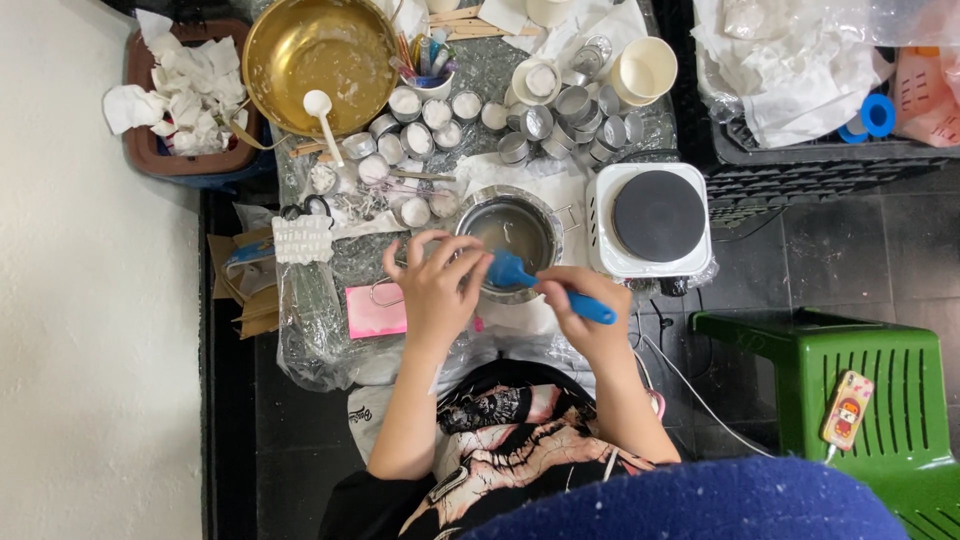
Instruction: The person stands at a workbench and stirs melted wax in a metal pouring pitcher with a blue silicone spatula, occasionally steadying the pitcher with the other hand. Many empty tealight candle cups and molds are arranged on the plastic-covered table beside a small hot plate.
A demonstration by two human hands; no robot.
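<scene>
1. My right hand (590, 305) is closed around the handle of the small blue silicone spatula (545, 285). Its blade end points left, to the near rim of the round steel pot (510, 235) that holds a pale, cloudy liquid.
2. My left hand (437, 285) has its fingers loosely curled and rests at the pot's near left rim, touching or almost touching the spatula blade. I cannot tell whether it pinches anything.
3. The pot sits in the middle of the plastic-covered tabletop (320, 330), just left of the white single-plate electric hob (655, 220).
4. To do this well, I judge that the left hand should steady the pot at the rim while the blade scrapes, so the pot does not slide on the slick plastic.
5. I would keep the blade flat against the wall and draw it slowly, so that nothing flicks onto the pink paper note (375, 312) near the left hand.
6. The small round metal cups (415, 140), some with white filling, stand beyond the pot on the far side, and the big brass-coloured bowl (320, 50) with a white spoon (322, 120) lies far left. I should keep my elbows in, away from them.
7. The hob is close to my right wrist, which I would keep clear of it.
</scene>
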